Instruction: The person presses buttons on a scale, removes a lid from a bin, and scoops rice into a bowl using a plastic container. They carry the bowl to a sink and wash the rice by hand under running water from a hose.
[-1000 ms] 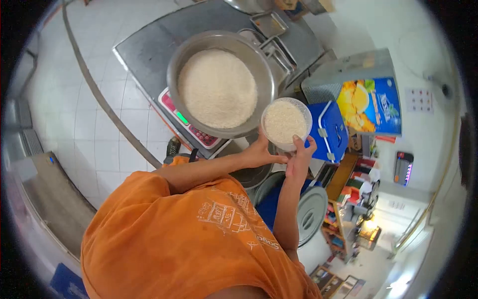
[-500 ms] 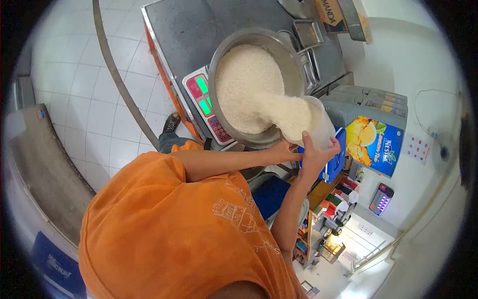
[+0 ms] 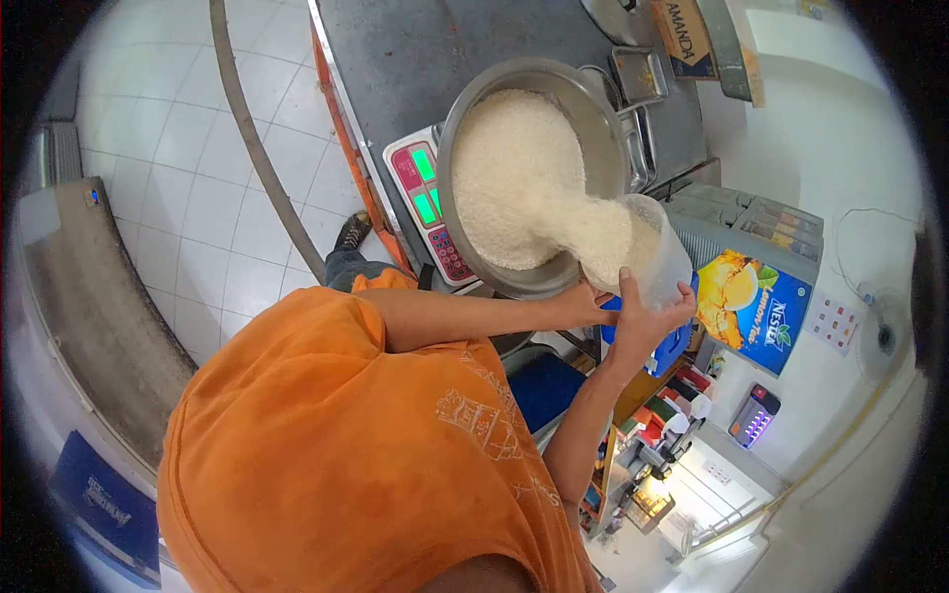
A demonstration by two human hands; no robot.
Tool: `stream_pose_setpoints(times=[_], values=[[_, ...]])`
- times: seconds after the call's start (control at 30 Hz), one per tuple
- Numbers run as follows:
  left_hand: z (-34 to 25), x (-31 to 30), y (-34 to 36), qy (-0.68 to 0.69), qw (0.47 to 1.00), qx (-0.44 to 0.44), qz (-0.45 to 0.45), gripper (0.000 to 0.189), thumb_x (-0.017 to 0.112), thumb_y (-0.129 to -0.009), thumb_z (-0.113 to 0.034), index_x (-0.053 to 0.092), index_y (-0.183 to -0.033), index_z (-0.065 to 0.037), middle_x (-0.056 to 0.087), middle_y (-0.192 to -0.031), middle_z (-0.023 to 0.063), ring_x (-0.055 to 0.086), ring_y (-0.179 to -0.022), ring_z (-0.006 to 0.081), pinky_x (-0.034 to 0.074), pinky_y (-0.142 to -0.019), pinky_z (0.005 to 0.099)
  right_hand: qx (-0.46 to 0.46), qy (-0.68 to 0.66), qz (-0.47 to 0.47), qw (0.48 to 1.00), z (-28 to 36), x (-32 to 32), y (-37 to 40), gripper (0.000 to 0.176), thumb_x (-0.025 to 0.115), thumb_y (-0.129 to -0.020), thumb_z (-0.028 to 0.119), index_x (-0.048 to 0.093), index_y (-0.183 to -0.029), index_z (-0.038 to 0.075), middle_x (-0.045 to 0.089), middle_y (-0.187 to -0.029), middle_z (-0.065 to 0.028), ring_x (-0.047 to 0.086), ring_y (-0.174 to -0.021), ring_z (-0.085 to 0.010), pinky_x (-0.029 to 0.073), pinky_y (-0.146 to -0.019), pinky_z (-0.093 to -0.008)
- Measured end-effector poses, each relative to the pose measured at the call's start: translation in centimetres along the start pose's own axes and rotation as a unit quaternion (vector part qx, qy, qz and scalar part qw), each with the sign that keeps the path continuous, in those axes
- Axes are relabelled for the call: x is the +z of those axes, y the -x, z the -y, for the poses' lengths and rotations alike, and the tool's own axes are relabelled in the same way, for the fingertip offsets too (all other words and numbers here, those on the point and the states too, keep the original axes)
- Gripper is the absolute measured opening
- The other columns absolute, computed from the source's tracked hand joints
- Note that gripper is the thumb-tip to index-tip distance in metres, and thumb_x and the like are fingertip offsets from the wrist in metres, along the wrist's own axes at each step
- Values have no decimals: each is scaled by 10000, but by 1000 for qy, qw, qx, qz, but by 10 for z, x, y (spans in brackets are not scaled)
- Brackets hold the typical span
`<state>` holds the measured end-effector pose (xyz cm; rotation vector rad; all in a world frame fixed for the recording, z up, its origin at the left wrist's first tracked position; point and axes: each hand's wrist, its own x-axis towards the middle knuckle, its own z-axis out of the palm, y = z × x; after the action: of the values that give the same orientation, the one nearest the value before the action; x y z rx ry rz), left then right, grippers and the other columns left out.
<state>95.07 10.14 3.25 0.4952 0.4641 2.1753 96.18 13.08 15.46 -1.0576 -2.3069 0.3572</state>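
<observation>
My right hand point(image 3: 647, 321) is wrapped round a translucent plastic container point(image 3: 670, 262), thumb on its near side. My left hand point(image 3: 589, 304) grips the same container close to its mouth, its fingers partly hidden. The container is tilted, and white rice point(image 3: 519, 178) streams from it into a large steel bowl point(image 3: 534, 284). A wide heap of rice lies in the bowl. Under the bowl's left side shows a digital scale point(image 3: 420, 173) with lit green displays; the rest of it is hidden.
A grey metal table point(image 3: 395, 59) carries the scale, several steel trays point(image 3: 641, 74) and a cardboard box point(image 3: 682, 35). Right of the container stands a drink dispenser with a Nestea panel point(image 3: 756, 306). A blue box point(image 3: 672, 341) is below my hands.
The whole view has shifted, so the bowl and hands appear slightly further right. Rice keeps flowing from the tilted container, and both hands keep their hold.
</observation>
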Motion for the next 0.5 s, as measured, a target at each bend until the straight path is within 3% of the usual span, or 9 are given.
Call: stream_pose_setpoints(times=[0.17,0.23,0.27,0.33,0.37,0.43,0.5], values=[[-4,3,-2,-51,997,-66,5,748,754,-852,-270,366,-1442,-22,487,-1388,106,455,-1270,193,381,-1061,340,-21,40,-11,999,3,-2,-2,875,924,-612,273,376,-1242,11,417,-1253,-213,387,-1225,-366,297,-1080,-492],[-3,9,-3,4,999,20,-34,690,730,-865,-309,421,-1406,-13,516,-1342,106,466,-1227,180,386,-1044,351,-19,43,-10,999,5,-2,-3,879,925,-610,275,375,-1243,12,417,-1248,-211,387,-1225,-365,297,-1077,-494],[-4,6,-3,3,999,21,-34,690,730,-865,-309,421,-1406,-13,516,-1342,106,466,-1227,180,386,-1044,351,-17,47,-8,999,5,-2,-3,882,926,-607,277,375,-1244,13,418,-1243,-208,387,-1225,-365,296,-1075,-496],[-36,3,-1,-69,984,-162,27,649,719,-867,-294,428,-1368,0,558,-1215,82,527,-1077,150,478,-896,321,-24,45,-9,999,6,-2,-4,885,926,-606,279,374,-1245,13,417,-1239,-206,388,-1223,-365,295,-1072,-496],[-34,4,-2,-70,984,-161,26,649,719,-867,-294,428,-1368,0,558,-1215,82,527,-1077,150,478,-896,321,-30,44,-10,999,8,-4,-4,889,927,-605,282,373,-1246,13,417,-1236,-203,388,-1221,-365,295,-1070,-496],[-22,2,-6,16,983,-182,22,1017,845,-771,-168,185,-1540,-91,265,-1595,64,264,-1460,173,218,-1212,329,-37,48,-10,998,7,-4,-5,891,927,-604,286,373,-1247,13,416,-1236,-203,388,-1219,-363,293,-1068,-495],[-14,2,-7,16,991,-133,24,1010,844,-770,-161,191,-1538,-89,267,-1595,63,266,-1459,174,221,-1211,330,-43,51,-10,998,7,-3,-5,893,926,-604,291,373,-1248,13,416,-1236,-203,388,-1217,-362,292,-1067,-493]])
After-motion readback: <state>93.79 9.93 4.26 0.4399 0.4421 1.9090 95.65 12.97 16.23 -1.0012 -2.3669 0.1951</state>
